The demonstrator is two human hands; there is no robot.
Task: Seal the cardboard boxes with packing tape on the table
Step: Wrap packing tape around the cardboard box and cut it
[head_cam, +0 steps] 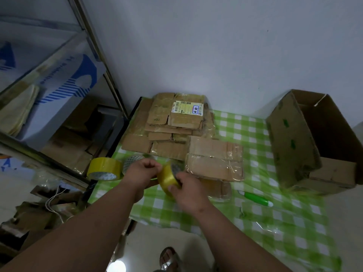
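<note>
Packing tape roll (pixel 169 177), yellow, is held above the tabletop (pixel 275 222) between my two hands, near the front-left part of the green-checked cloth. My right hand (pixel 189 190) grips the roll from below and the side, fingers curled around its outer face. My left hand (pixel 144 170) is closed at the roll's left edge, thumb and fingers pinched together there; whether they hold a free tape end cannot be told. A second yellow tape roll (pixel 105 168) lies at the left edge of the tabletop, with a third roll (pixel 132 161) just beside it, partly hidden behind my left hand. A small taped cardboard box (pixel 215 159) sits just beyond the held roll. A stack of flattened cardboard boxes (pixel 172 122) lies behind it against the wall. A large open cardboard box (pixel 312 140) stands at the right. A green utility knife (pixel 256 198) lies on the cloth, right of my right hand.
</note>
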